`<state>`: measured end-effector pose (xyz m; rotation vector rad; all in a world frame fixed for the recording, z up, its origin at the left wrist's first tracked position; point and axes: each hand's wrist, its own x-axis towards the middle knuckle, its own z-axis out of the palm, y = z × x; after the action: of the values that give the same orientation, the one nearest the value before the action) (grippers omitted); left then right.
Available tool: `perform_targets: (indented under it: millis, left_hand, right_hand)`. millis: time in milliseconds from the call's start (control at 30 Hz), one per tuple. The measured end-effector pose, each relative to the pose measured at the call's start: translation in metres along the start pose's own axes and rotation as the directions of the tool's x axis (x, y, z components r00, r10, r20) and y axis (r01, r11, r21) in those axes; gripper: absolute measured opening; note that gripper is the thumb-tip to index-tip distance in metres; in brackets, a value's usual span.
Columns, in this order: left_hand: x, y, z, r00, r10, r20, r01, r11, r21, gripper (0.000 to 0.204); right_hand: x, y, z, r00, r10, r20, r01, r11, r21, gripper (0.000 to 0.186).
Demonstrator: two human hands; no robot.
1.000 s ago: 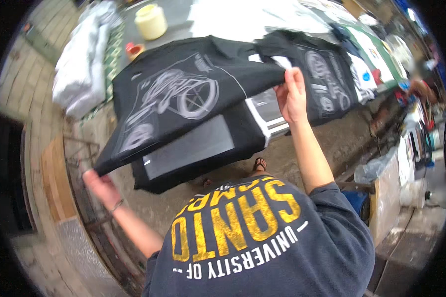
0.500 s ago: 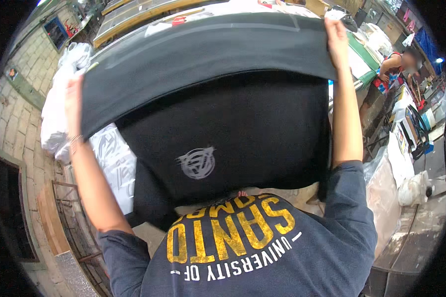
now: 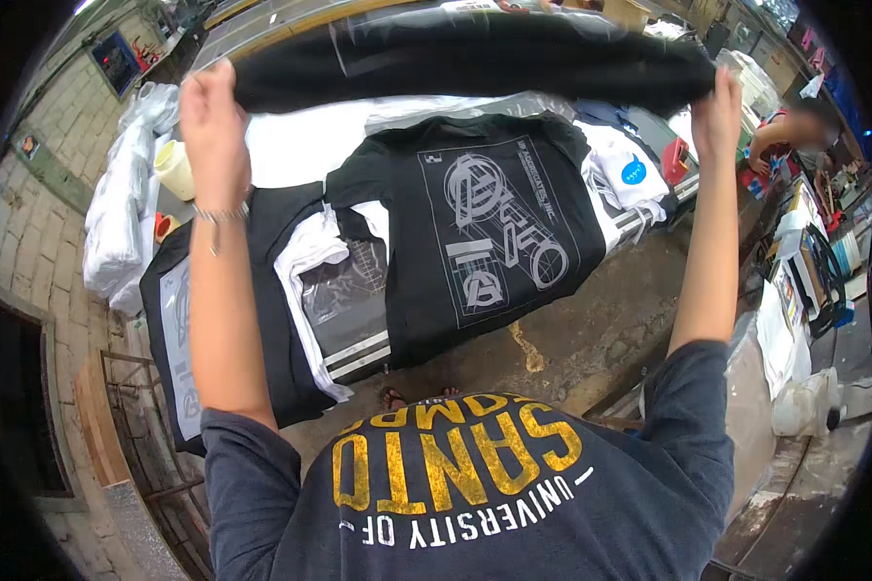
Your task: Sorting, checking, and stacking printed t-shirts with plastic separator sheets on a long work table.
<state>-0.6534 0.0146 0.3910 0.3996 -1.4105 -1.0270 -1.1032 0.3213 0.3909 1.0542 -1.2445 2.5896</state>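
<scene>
A black T-shirt [image 3: 475, 63] is stretched sideways between my two raised hands, blurred by motion, and hangs in the air above the far side of the table. My left hand [image 3: 215, 107] is closed on its left end; my right hand [image 3: 717, 111] grips the right end. Below and nearer lies another black T-shirt [image 3: 407, 213] with a large grey-white print [image 3: 499, 228], spread over the table edge. To its left, a further black T-shirt [image 3: 271, 271] with a pale printed panel drapes down beneath my left forearm.
White T-shirts, one with a blue round print [image 3: 633, 172], lie on the table. Plastic-wrapped white bundles [image 3: 121, 223] and a cream container [image 3: 172, 169] stand at left. Another person [image 3: 794, 136] is at far right, beside a cluttered bench [image 3: 804, 252]. A block wall [image 3: 44, 194] bounds the left.
The held T-shirt has swung up and away from my body, narrowing to a band. My hands have shifted right, the left one also upward. The printed T-shirts on the table have come into view.
</scene>
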Motion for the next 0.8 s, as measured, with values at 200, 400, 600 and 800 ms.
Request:
perform_targets:
  millis: [200, 400, 600, 800]
  left_hand:
    - [-0.141, -0.082, -0.007, 0.949, -0.281, 0.140, 0.228, 0.923, 0.309, 0.025]
    - [-0.284, -0.140, -0.025, 0.841, -0.515, 0.165, 0.445, 0.833, 0.329, 0.030]
    - [-0.369, -0.222, -0.079, 0.638, -0.746, 0.194, 0.597, 0.637, 0.487, 0.024]
    - [-0.339, -0.175, -0.166, 0.728, -0.679, 0.093, 0.636, 0.720, 0.279, 0.020]
  right_hand:
    - [-0.105, 0.076, -0.106, 0.931, 0.333, -0.148, -0.358, 0.914, -0.191, 0.021]
    - [-0.232, 0.142, -0.227, 0.812, 0.506, -0.290, -0.582, 0.736, -0.345, 0.026]
    - [-0.328, 0.195, -0.270, 0.688, 0.534, -0.491, -0.696, 0.296, -0.654, 0.022]
    - [-0.391, 0.206, -0.035, 0.898, 0.438, -0.040, -0.358, 0.675, -0.646, 0.016]
